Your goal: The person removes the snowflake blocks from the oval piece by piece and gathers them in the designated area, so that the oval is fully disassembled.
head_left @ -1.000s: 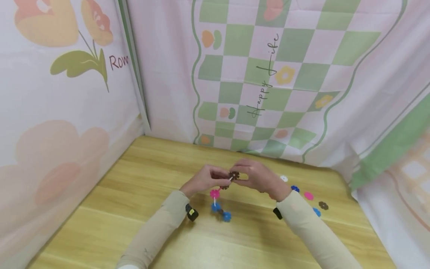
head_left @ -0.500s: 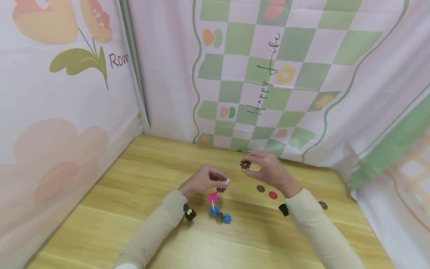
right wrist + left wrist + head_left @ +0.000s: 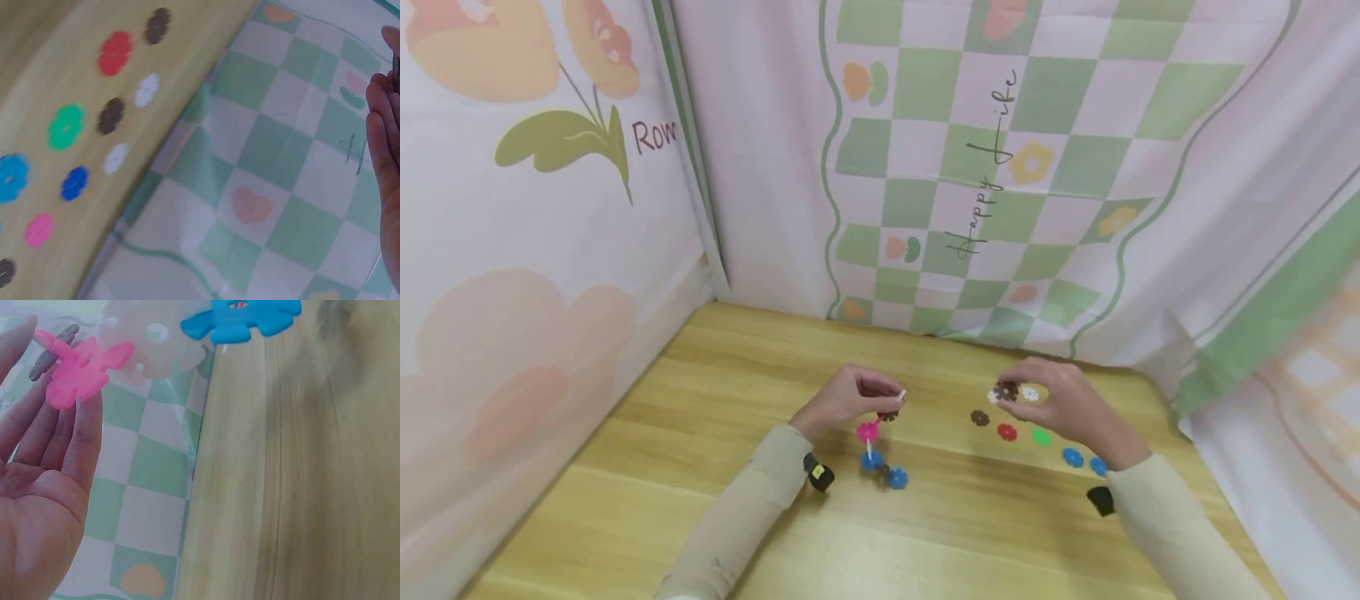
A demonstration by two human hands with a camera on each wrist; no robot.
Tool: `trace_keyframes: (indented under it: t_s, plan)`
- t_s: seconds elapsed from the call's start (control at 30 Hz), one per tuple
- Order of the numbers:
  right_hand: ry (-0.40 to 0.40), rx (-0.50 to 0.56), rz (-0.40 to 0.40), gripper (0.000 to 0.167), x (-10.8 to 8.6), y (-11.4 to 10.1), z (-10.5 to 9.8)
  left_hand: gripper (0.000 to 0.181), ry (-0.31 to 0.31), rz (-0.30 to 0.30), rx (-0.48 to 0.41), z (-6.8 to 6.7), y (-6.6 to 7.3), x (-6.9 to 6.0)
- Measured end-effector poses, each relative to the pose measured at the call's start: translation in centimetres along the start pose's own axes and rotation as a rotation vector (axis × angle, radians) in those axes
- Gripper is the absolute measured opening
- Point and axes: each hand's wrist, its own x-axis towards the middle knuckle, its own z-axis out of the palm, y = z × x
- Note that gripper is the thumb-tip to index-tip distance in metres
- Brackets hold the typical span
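In the head view my left hand [image 3: 842, 398] pinches the upper end of a chain of flower-shaped plastic discs. A white disc [image 3: 902, 394] shows at its fingertips, with a brown disc [image 3: 889, 414] just below. Lower down hang a pink disc [image 3: 868, 432], a white one seen edge-on and a blue disc [image 3: 872, 461], then a brown link and another blue disc [image 3: 897, 478]. The left wrist view shows the pink disc [image 3: 78, 378] close up by the fingers. Away to the right, my right hand [image 3: 1067, 408] holds a single brown disc [image 3: 1006, 392] between thumb and fingers, above the loose discs.
Loose discs lie in rows on the wooden table [image 3: 760, 517]: brown [image 3: 980, 418], red [image 3: 1007, 432], green [image 3: 1041, 436], blue [image 3: 1072, 457] and white [image 3: 1030, 392]. Dark blue [image 3: 74, 183] and pink [image 3: 39, 230] discs show in the right wrist view. A checked curtain [image 3: 925, 167] hangs behind.
My right hand has drawn the brown disc off the chain's end and carried it right, over the loose discs. The left hand still holds the chain, nearly in place.
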Motion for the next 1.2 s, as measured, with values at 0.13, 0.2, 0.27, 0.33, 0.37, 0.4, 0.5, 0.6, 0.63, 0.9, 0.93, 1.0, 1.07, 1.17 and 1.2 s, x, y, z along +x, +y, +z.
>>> trace_keyframes:
  t_s: [0.13, 0.2, 0.27, 0.33, 0.37, 0.4, 0.5, 0.6, 0.63, 0.9, 0.93, 1.0, 1.07, 1.17, 1.2]
  plan:
    - [-0.052, 0.006, 0.103, 0.034, -2.8, 0.1, -0.3, 0.029, 0.016, 0.004, -0.011, 0.0, 0.0, 0.0]
    - [-0.064, -0.011, 0.125, 0.034, -4.1, 0.2, -0.2, 0.025, 0.024, 0.009, -0.016, -0.1, 0.0, 0.1]
    - [-0.067, -0.012, 0.133, 0.034, -5.2, 0.4, 0.4, 0.024, 0.031, 0.016, -0.020, -0.3, 0.1, 0.1]
    - [-0.057, -0.021, 0.129, 0.037, -6.5, 0.7, 1.1, 0.026, 0.036, 0.024, -0.030, -0.4, 0.2, 0.0]
    - [-0.058, -0.013, 0.128, 0.038, -7.1, 0.8, 1.6, 0.027, 0.039, 0.027, -0.037, -0.5, 0.2, 0.0]
    - [-0.063, -0.005, 0.128, 0.037, -7.7, 0.9, 2.0, 0.027, 0.041, 0.031, -0.045, -0.5, 0.3, 0.0]
    - [-0.097, 0.024, 0.161, 0.036, -9.3, 1.0, 3.1, 0.028, 0.047, 0.039, -0.060, -0.6, 0.3, -0.1]
    - [-0.179, 0.043, 0.239, 0.032, -10.5, 1.1, 3.7, 0.029, 0.055, 0.047, -0.058, -0.7, 0.2, -0.2]
    - [-0.206, 0.045, 0.266, 0.031, -10.8, 1.2, 3.8, 0.029, 0.059, 0.050, -0.055, -0.8, 0.2, -0.3]
    - [-0.308, 0.018, 0.347, 0.029, -11.9, 1.9, 4.2, 0.025, 0.057, 0.057, -0.043, -0.7, -0.1, -0.2]
    - [-0.315, 0.019, 0.355, 0.030, -11.9, 1.9, 4.2, 0.025, 0.055, 0.056, -0.046, -0.7, -0.2, -0.2]
    - [-0.337, 0.026, 0.366, 0.034, -11.7, 2.0, 4.2, 0.026, 0.051, 0.057, -0.050, -0.6, -0.2, -0.1]
    - [-0.352, 0.036, 0.403, 0.038, -11.3, 1.8, 4.0, 0.028, 0.039, 0.058, -0.055, -0.5, -0.2, -0.1]
    - [-0.327, 0.059, 0.420, 0.040, -9.8, 1.1, 3.5, 0.030, 0.022, 0.060, -0.052, -0.2, -0.1, -0.1]
    - [-0.305, 0.061, 0.427, 0.040, -9.2, 0.7, 3.3, 0.030, 0.019, 0.059, -0.047, -0.1, 0.0, 0.0]
